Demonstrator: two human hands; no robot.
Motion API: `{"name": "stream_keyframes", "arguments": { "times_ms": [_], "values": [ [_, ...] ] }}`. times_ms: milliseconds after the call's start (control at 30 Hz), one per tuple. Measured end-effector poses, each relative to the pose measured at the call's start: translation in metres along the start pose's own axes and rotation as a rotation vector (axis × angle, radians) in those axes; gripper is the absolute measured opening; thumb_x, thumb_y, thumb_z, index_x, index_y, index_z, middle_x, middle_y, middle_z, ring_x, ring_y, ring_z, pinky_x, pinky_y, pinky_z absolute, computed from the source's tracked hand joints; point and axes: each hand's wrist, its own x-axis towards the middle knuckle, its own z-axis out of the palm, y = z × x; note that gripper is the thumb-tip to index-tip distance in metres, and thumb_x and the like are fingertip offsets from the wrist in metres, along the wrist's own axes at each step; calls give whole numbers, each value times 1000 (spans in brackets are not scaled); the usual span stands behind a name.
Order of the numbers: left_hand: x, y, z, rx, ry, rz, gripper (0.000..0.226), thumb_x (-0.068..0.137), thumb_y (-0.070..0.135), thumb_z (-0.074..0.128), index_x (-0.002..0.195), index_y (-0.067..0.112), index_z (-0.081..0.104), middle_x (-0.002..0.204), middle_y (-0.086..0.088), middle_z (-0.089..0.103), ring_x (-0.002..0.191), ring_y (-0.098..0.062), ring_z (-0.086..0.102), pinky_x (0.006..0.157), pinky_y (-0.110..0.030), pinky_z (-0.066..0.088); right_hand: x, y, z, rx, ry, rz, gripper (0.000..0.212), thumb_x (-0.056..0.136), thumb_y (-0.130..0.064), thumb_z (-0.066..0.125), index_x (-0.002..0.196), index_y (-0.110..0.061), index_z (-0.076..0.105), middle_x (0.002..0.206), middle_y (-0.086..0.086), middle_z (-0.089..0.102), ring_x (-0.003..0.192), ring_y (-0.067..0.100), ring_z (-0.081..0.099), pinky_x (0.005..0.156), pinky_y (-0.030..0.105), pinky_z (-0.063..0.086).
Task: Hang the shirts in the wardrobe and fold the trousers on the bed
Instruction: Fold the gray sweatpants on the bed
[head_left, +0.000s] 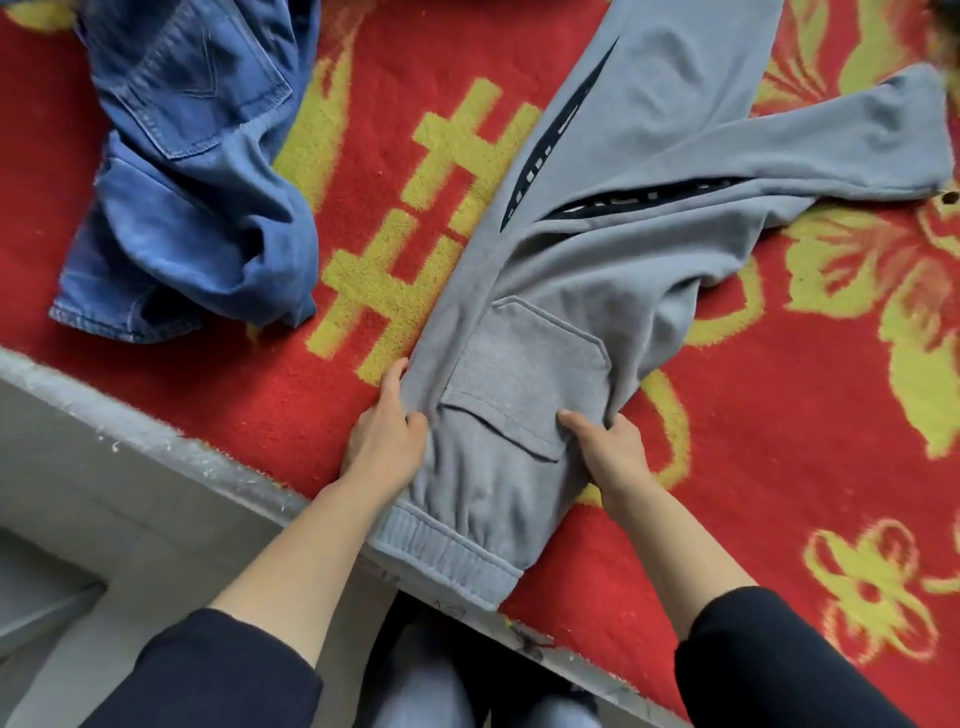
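The grey trousers (540, 280) are lying on the bed, spread over a red blanket (810, 395) with a yellow pattern. Their elastic waistband (447, 553) is sitting at the near edge of the bed, closest to the person. One leg is running straight away from the waistband towards the top of the view, so the long axis is pointing away from the person and leaning slightly right. The other leg is bending off to the right and lying crumpled across the blanket. A black stripe (558, 130) with pale marks is running down the side of each leg. A square patch pocket (524, 374) with a flap is facing up just above the waistband. The cloth is looking soft and thick, like sweatshirt jersey, and the waistband is gathering into ribbed folds.

The left hand (384, 439) is gripping the left edge of the trousers, its thumb lying on top and its fingers (397, 371) curling along the edge. The right hand (613, 452) is pinching the right edge beside the pocket, its thumb pressing on the cloth and its fingers (621, 423) bunching a fold.

A pair of blue denim jeans (197, 197) is lying rumpled at the upper left, well apart from the grey pair. The blanket is looking fuzzy and looped.
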Motion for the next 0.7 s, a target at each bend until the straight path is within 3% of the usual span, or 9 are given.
{"name": "stream_keyframes", "arguments": {
  "times_ms": [100, 167, 233, 267, 333, 400, 567, 700],
  "values": [
    [-15, -3, -4, -3, -14, 91, 70, 91, 17, 45, 147, 42, 13, 113, -16, 64, 81, -36, 61, 71, -33, 37, -4, 4, -15, 76, -36, -5, 21, 76, -18, 73, 93, -16, 61, 101, 3, 68, 86, 15, 64, 71, 30, 51],
    [-30, -6, -4, -59, -45, 141, 73, 89, 16, 46, 147, 46, 13, 113, -8, 65, 74, -26, 60, 72, -32, 37, -8, 9, -29, 67, -55, -10, 22, 75, -18, 73, 96, -13, 64, 99, 5, 70, 88, 20, 65, 74, 33, 53],
    [-50, -11, 3, -80, -89, 154, 72, 88, 17, 47, 147, 44, 16, 113, 5, 64, 86, -22, 62, 80, -33, 40, -18, 19, -45, 42, -80, -7, 27, 75, -17, 73, 100, -8, 65, 100, 8, 70, 91, 25, 66, 81, 39, 55],
    [-62, -16, 9, -85, -115, 145, 72, 88, 18, 47, 148, 42, 16, 125, 6, 60, 102, -25, 61, 89, -35, 41, -25, 27, -53, 22, -92, -10, 27, 75, -16, 73, 99, -7, 65, 99, 9, 71, 91, 26, 67, 82, 41, 55],
    [-84, -28, 24, -114, -178, 100, 70, 88, 18, 49, 148, 37, 19, 142, 2, 48, 123, -29, 51, 101, -40, 39, -39, 46, -68, -6, -116, -10, 21, 75, -15, 73, 94, -8, 66, 93, 8, 71, 82, 22, 66, 72, 35, 55],
    [-114, -40, 42, -159, -244, 30, 68, 87, 17, 51, 147, 31, 24, 138, -1, 51, 119, -25, 53, 99, -37, 41, -56, 70, -85, -37, -153, 39, 14, 75, -16, 74, 85, -11, 65, 81, 3, 69, 69, 16, 62, 57, 27, 47],
    [-175, -69, 77, -110, -417, -180, 56, 86, 22, 54, 139, 21, 37, 128, -4, 58, 95, -14, 51, 76, -26, 38, -80, 132, -117, -96, -251, 220, 19, 72, -18, 75, 86, -9, 65, 83, 7, 69, 72, 21, 63, 61, 28, 47],
    [-165, -62, 77, 15, -427, -208, 66, 87, 23, 56, 145, 17, 26, 133, -7, 54, 107, -24, 56, 81, -30, 42, -68, 145, -128, -186, -271, 174, 29, 74, -20, 76, 96, -8, 62, 86, 6, 66, 73, 21, 62, 56, 27, 44]
  ]
}}
